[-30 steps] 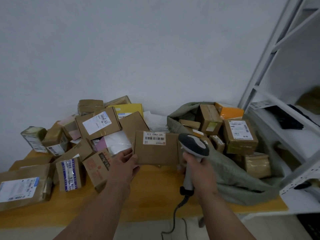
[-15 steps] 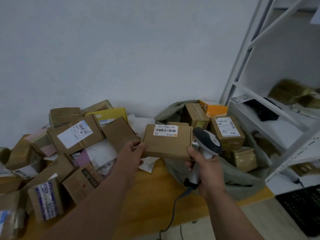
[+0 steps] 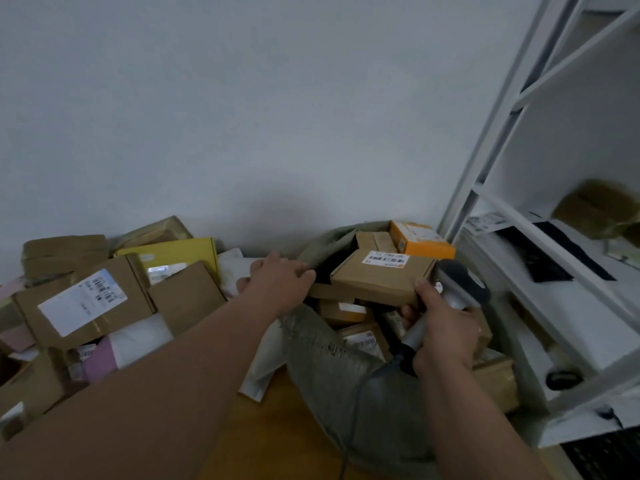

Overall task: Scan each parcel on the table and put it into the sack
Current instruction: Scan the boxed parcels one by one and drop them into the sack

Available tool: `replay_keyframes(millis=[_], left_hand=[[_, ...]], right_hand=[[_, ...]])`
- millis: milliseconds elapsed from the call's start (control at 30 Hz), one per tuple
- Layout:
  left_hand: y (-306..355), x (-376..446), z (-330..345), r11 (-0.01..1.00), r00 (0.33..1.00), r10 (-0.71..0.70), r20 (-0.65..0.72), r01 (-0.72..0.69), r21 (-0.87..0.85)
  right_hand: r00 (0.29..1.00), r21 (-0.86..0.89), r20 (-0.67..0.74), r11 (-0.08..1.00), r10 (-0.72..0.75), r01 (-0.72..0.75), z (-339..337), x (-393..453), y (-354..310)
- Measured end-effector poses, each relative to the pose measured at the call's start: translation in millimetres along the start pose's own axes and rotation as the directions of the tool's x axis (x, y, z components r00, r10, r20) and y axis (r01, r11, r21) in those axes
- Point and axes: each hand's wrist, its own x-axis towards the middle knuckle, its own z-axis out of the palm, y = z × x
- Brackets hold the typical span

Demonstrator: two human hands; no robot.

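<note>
A flat brown parcel (image 3: pixel 377 282) with a white barcode label lies over the open mouth of the grey-green sack (image 3: pixel 332 368), on top of other boxes inside. My left hand (image 3: pixel 277 282) is off the parcel and grips the sack's left rim with curled fingers. My right hand (image 3: pixel 443 334) holds the grey barcode scanner (image 3: pixel 457 285) by its handle, and its thumb and fingertips touch the parcel's near right corner. An orange box (image 3: pixel 419 240) sits at the back of the sack.
A heap of parcels covers the left of the wooden table (image 3: pixel 277 427), among them a large labelled carton (image 3: pixel 83 303) and a yellow box (image 3: pixel 173 254). A white shelf unit (image 3: pixel 554 271) stands close on the right. The scanner's cable hangs down over the sack.
The parcel went right, from in front of me to over the sack's mouth. My left hand let go of it and took the sack's rim. The view swung right.
</note>
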Motion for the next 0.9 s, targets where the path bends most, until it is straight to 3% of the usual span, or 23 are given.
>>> replay_keyframes(millis=[67, 133, 267, 367, 433, 500, 667, 900], left_hand=[[1, 16, 3, 0.995, 0.993, -0.070, 0.093, 0.063, 0.080], [1, 25, 1, 0.991, 0.986, -0.129, 0.101, 0.123, 0.059], [13, 25, -17, 0.911, 0.968, -0.176, -0.178, 0.092, -0.401], [18, 26, -26, 0.819, 0.941, -0.256, -0.221, 0.089, -0.567], [16, 26, -26, 0.805, 0.948, -0.256, -0.190, 0.100, -0.585], [11, 25, -24, 0.811, 0.946, -0.251, -0.206, 0.090, -0.577], [-4, 6, -22, 0.776, 0.931, -0.278, -0.237, 0.073, -0.627], [-57, -42, -22, 0.817, 0.901, -0.323, -0.289, 0.111, -0.566]], right_hand=[[1.000, -0.029, 0.013, 0.999, 0.016, -0.015, 11, 19, 0], [0.999, -0.049, 0.031, 0.998, 0.036, -0.034, 23, 35, 2], [0.968, -0.140, 0.197, 0.981, 0.158, -0.132, 46, 49, 16], [0.845, -0.295, 0.425, 0.933, 0.323, -0.208, 57, 39, 22], [0.804, -0.370, 0.507, 0.921, 0.313, -0.125, 60, 32, 25], [0.811, -0.385, 0.515, 0.920, 0.277, -0.070, 63, 29, 28], [0.847, -0.361, 0.464, 0.929, 0.260, -0.087, 66, 26, 31], [0.844, -0.327, 0.493, 0.944, 0.209, -0.043, 72, -20, 42]])
